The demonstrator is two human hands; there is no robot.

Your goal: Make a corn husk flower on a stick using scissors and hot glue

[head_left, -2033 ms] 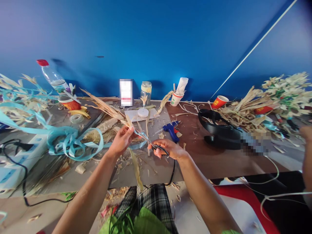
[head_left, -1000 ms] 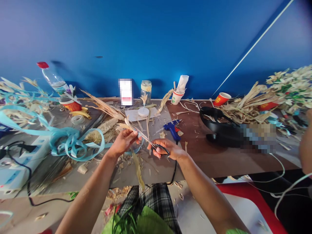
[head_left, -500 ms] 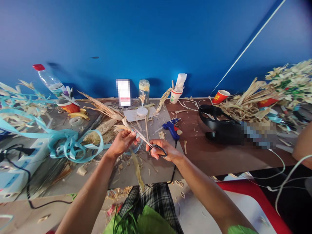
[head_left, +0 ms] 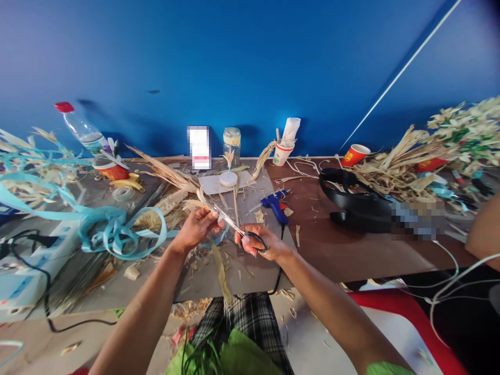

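My left hand [head_left: 197, 227] pinches a dried corn husk strip [head_left: 200, 200] above the table, and a long tail of husk [head_left: 219, 271] hangs down from it. My right hand [head_left: 261, 241] grips black-handled scissors [head_left: 238, 229] whose blades point up and left into the husk just beside my left fingers. Both hands are closed and nearly touching over the grey mat [head_left: 250, 208].
Light-blue ribbon [head_left: 113, 229] is piled at left by a power strip [head_left: 23, 271]. A blue glue gun [head_left: 275, 204], a jar [head_left: 232, 141], paper cups [head_left: 282, 153], a black headset [head_left: 355, 205] and heaps of husks [head_left: 398, 166] lie around. Another person's arm [head_left: 484, 229] shows at right.
The view has shifted slightly. My hands stay close together with the scissors working at the husk; the right hand moved a little left toward the left hand.
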